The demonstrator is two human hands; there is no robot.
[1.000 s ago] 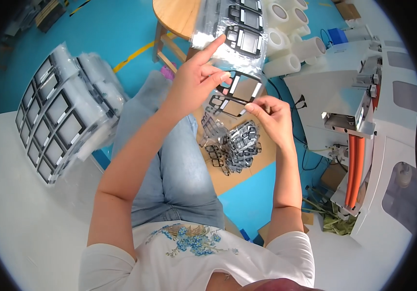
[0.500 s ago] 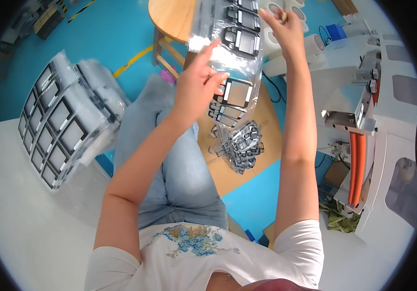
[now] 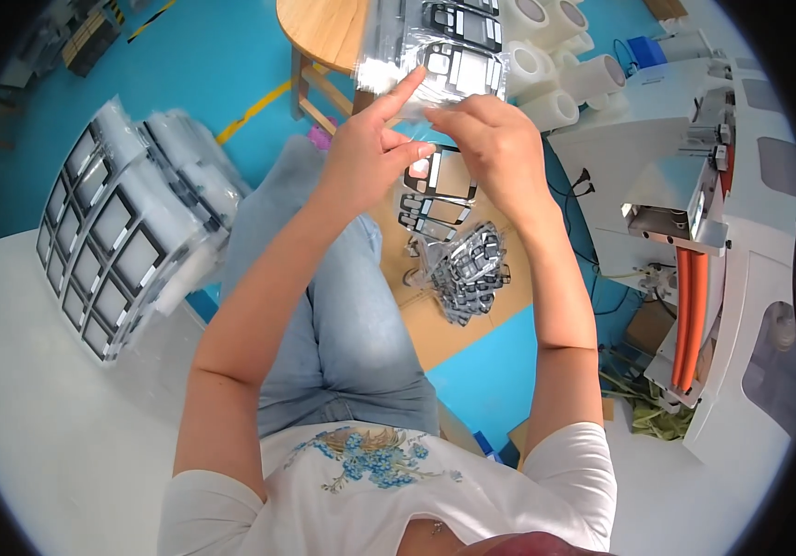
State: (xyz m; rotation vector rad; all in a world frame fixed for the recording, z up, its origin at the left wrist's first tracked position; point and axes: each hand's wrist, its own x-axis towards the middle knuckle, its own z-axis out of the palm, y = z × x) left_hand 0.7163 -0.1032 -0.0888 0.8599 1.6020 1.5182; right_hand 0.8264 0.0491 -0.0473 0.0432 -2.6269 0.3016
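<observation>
A long strip of clear film [image 3: 410,51] carries black-framed flat parts in a row, and it hangs down in front of my knees. My left hand [image 3: 370,153] holds its left edge, thumb over one framed part and index finger stretched upward along the film. Close beside it, my right hand [image 3: 506,153] has its fingers bent and pressed together at the film, just below an upper framed part [image 3: 460,69]. Whatever lies under those fingertips is hidden. The strip's lower end runs down into a crumpled heap of the same parts [image 3: 469,273] on brown cardboard [image 3: 435,343].
Stacked sheets of larger black frames in film [image 3: 106,241] lie on the white table [image 3: 37,417] at left. A round wooden stool [image 3: 319,32] stands ahead. White rolls [image 3: 593,79] are piled at far right, beside a white machine [image 3: 741,269] with orange tubes [image 3: 690,320].
My right hand has come down and left from the strip's upper right edge to a spot beside my left hand. The left hand has barely shifted.
</observation>
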